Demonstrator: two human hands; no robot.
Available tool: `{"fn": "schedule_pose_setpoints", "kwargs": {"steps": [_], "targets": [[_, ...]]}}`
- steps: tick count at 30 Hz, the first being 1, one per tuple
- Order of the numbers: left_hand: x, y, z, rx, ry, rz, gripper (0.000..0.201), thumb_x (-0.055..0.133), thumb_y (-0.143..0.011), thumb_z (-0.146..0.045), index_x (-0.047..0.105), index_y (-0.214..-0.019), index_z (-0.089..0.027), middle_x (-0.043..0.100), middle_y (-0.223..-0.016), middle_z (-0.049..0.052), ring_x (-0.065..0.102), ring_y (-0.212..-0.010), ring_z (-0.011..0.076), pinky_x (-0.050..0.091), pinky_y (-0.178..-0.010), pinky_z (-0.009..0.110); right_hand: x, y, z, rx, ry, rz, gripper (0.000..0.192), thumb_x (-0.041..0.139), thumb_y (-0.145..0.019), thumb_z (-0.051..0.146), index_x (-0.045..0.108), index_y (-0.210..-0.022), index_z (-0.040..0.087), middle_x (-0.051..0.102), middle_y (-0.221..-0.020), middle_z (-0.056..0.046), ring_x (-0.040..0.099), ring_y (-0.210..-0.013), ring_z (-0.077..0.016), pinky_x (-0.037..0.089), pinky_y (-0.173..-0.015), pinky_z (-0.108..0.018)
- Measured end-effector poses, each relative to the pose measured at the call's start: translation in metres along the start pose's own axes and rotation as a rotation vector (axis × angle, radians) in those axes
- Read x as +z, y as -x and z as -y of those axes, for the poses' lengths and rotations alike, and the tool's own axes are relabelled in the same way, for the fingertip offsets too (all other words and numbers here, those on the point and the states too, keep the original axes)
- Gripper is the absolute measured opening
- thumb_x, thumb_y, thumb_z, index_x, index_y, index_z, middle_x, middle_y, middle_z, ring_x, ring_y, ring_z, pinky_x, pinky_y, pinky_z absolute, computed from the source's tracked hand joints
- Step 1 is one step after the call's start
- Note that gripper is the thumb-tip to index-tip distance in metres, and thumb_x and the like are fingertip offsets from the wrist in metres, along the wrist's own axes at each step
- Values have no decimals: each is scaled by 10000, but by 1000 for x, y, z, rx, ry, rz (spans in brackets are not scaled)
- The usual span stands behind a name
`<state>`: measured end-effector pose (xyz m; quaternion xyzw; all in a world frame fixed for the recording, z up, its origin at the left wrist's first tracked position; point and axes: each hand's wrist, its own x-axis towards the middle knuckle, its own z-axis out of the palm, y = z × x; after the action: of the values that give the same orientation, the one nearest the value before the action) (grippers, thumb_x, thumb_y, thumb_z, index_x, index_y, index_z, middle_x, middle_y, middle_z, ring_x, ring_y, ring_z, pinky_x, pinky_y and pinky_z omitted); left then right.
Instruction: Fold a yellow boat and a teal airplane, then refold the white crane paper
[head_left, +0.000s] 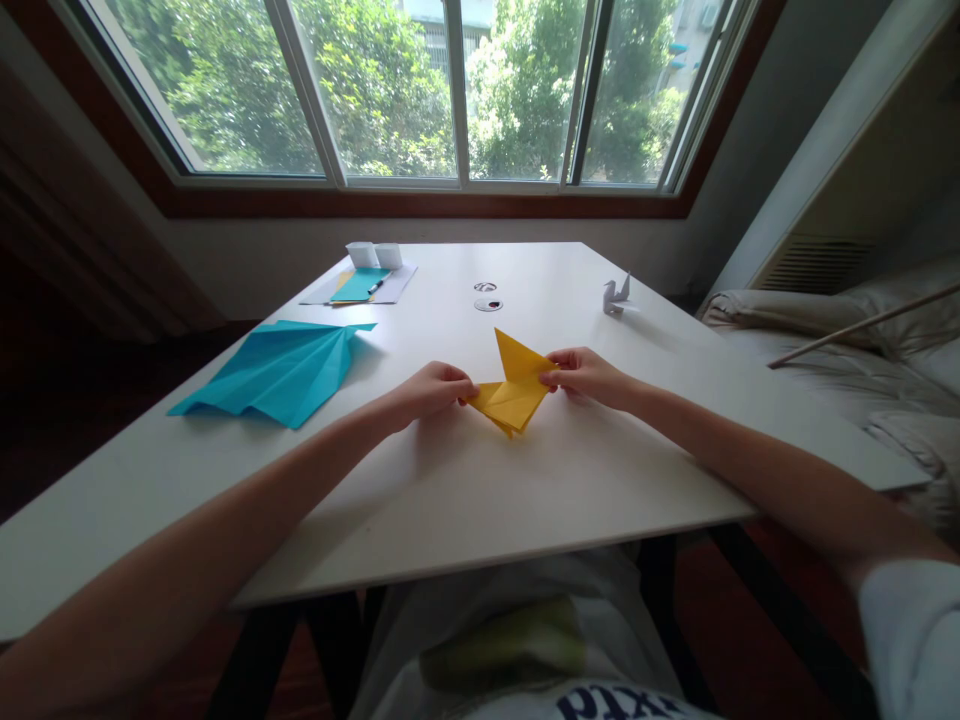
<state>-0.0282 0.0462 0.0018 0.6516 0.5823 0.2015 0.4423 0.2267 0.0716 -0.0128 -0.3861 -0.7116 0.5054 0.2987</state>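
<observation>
A partly folded yellow paper (513, 392) lies near the middle of the white table (525, 480), one pointed flap standing up. My left hand (431, 390) pinches its left corner. My right hand (585, 374) pinches the right side of the raised flap. Both hands rest low on the tabletop, with the paper stretched between them.
A large folded blue paper (281, 370) lies to the left. At the far left edge sit loose sheets (360, 286), a pen and two small white cups (373, 255). A small white paper crane (615, 296) stands far right. A cable hole (488, 304) lies beyond the yellow paper. Bedding (862, 350) is on the right.
</observation>
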Motion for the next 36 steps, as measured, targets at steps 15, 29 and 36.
{"fn": "schedule_pose_setpoints", "kwargs": {"steps": [15, 29, 36], "targets": [[7, -3, 15, 707, -795, -161, 226, 476, -838, -268, 629, -1000, -230, 545, -1056, 83, 503, -932, 215, 429, -799, 362, 2, 0, -12, -367, 833, -87, 182, 586, -760, 247, 643, -908, 158, 654, -890, -79, 563, -825, -191, 430, -779, -335], [11, 3, 10, 807, -861, -128, 234, 509, -840, -348, 678, -950, -230, 620, -943, 65, 537, -864, 190, 453, -710, 290, -8, 1, -8, -604, 853, 106, 189, 499, -841, 187, 634, -973, 190, 627, -948, -74, 532, -890, -181, 446, -815, -334], [14, 3, 11, 829, -851, -100, 252, 445, -879, -311, 635, -1018, -223, 613, -980, 70, 538, -901, 189, 457, -717, 278, -7, 5, -4, -636, 891, 193, 258, 482, -814, 103, 665, -966, 203, 623, -937, -77, 534, -874, -170, 454, -796, -312]]}}
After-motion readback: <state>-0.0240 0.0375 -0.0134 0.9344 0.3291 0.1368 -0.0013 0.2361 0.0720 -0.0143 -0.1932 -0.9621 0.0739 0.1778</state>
